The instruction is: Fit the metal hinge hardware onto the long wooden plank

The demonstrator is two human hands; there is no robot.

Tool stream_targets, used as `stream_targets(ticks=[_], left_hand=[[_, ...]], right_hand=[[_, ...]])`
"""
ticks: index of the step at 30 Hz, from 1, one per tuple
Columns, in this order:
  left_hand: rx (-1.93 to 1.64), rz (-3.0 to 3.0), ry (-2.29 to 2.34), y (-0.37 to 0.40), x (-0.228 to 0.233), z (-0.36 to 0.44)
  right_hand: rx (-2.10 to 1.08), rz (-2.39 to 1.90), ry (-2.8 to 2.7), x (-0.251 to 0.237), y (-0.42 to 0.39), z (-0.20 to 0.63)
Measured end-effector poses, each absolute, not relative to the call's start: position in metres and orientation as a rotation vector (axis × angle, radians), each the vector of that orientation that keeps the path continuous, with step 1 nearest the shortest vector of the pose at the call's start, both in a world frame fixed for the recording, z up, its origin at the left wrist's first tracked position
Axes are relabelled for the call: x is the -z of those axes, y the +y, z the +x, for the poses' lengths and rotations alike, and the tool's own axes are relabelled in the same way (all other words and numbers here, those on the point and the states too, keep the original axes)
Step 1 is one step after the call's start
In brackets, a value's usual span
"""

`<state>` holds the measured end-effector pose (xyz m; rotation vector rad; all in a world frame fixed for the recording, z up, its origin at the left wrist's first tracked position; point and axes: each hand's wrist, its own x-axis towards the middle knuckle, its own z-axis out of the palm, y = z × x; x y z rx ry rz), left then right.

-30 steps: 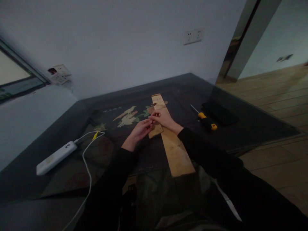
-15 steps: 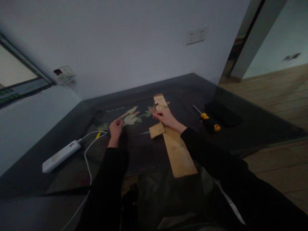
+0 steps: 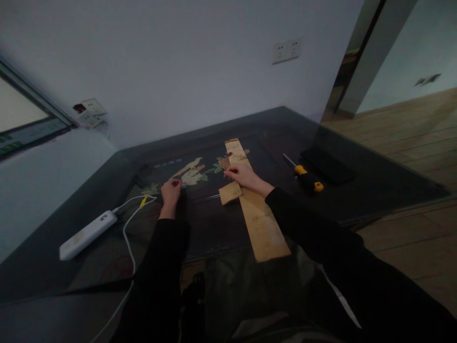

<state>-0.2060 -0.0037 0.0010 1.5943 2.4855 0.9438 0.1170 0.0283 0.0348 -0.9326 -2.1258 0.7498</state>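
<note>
Head view: long wood plank centre table, running 12-to-6, near end hanging off the edge over the lap. Small wood block at the plank's 9 o'clock, touching its left edge, tilted. Right hand on the plank's far half, fingers curled, tips pinched on something too small and dark to identify; cannot tell what. Left hand well off at 9 o'clock, flat-ish on the inlaid tabletop, fingers bent, no clear grip on anything.

Risks, as judgement only:
- Plank overhang unsupported; downward press near 6 o'clock likely tips it off the table.
- Block loose, unclamped; a nudge from the right wrist likely skews it.
- Dim light; easy to lose a small part on the dark surface.

Further out: yellow-handled screwdriver at 3 o'clock, black flat item beside it. White power bank with cable at 8 o'clock, snag risk for the left sleeve.
</note>
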Motion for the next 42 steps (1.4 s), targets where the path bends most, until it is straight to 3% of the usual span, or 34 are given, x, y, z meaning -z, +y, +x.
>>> stream_targets(ticks=[21,26,32,35,39,42], left_hand=[[-0.631,1.733,2.617,-0.005,-0.002,-0.177],[-0.8,1.67,2.533,0.0,-0.004,-0.179],[-1.446,1.235,2.271,0.009,-0.006,-0.19],[-1.602,1.097,2.203,0.009,-0.013,-0.188],[-1.569,1.404,2.086,-0.006,-0.031,-0.152],[-1.273,1.784,1.613,-0.024,-0.039,-0.105]], right_hand=[[-0.752,-1.191,-2.175,-0.045,0.046,0.148],[-0.941,-1.142,-2.348,-0.046,0.051,0.159],[-0.912,-1.22,-2.427,-0.05,0.048,0.16],[-0.9,-1.204,-2.441,-0.052,0.045,0.158],[-0.922,-1.225,-2.443,-0.053,0.044,0.158],[-0.956,-1.253,-2.457,-0.053,0.045,0.159]])
